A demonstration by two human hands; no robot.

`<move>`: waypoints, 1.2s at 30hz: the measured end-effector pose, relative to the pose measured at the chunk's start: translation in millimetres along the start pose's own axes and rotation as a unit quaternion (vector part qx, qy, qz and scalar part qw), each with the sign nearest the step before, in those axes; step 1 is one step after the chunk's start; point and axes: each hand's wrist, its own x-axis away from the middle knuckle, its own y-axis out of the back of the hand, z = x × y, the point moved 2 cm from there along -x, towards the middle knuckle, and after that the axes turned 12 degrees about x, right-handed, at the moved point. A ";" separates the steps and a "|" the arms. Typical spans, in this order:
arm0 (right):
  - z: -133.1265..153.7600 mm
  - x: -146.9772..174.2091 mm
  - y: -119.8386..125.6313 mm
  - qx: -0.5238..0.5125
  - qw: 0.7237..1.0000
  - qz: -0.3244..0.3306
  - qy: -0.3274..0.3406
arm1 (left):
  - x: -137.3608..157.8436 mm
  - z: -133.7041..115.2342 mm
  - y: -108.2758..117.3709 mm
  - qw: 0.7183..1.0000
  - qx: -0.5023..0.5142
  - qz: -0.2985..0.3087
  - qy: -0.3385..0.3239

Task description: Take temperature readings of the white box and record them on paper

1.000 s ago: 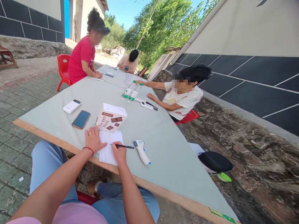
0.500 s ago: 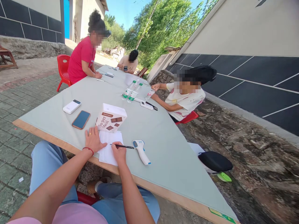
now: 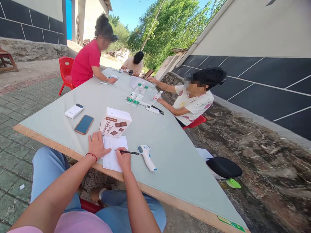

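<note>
My right hand (image 3: 123,159) is closed around a black pen (image 3: 130,152), its tip over a white sheet of paper (image 3: 111,163) with faint print. Flat on the table at the sheet's left edge lies my left hand (image 3: 98,145), fingers stretched out, a ring on one finger and a red cord at the wrist. A white box (image 3: 116,122) with "Su-per Meal" and brown squares stands on the far end of the paper, just beyond the left fingertips. To the right of the pen rests a white and blue infrared thermometer (image 3: 147,158).
A phone (image 3: 84,124) and a white power bank (image 3: 74,111) lie at left on the table (image 3: 175,161). Farther off stand green-labelled water bottles (image 3: 135,94), near a white device (image 3: 152,109). Several people sit around the far part. A black case (image 3: 224,167) lies beyond the right edge.
My hands, pen and paper have stayed put. The person at right has reached one hand away from the clear bottle toward the far side. The person in red has leaned and reached rightward.
</note>
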 end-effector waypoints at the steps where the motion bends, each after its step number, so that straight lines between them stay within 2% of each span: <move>1: 0.2 0.0 0.2 0.001 1.000 -0.001 0.000 | -0.1 -0.1 0.1 1.000 0.002 -0.002 -0.001; 28: -3.7 -0.8 1.2 0.019 1.000 -0.017 -0.008 | 0.2 0.0 0.1 1.000 0.020 -0.013 -0.008; 34: -2.5 3.0 8.9 0.026 0.996 -0.084 -0.005 | 0.4 0.3 0.4 0.999 0.031 -0.011 -0.010; 36: -1.8 3.2 14.1 0.062 0.993 -0.099 0.026 | 1.5 0.7 -0.5 0.999 0.032 -0.012 -0.008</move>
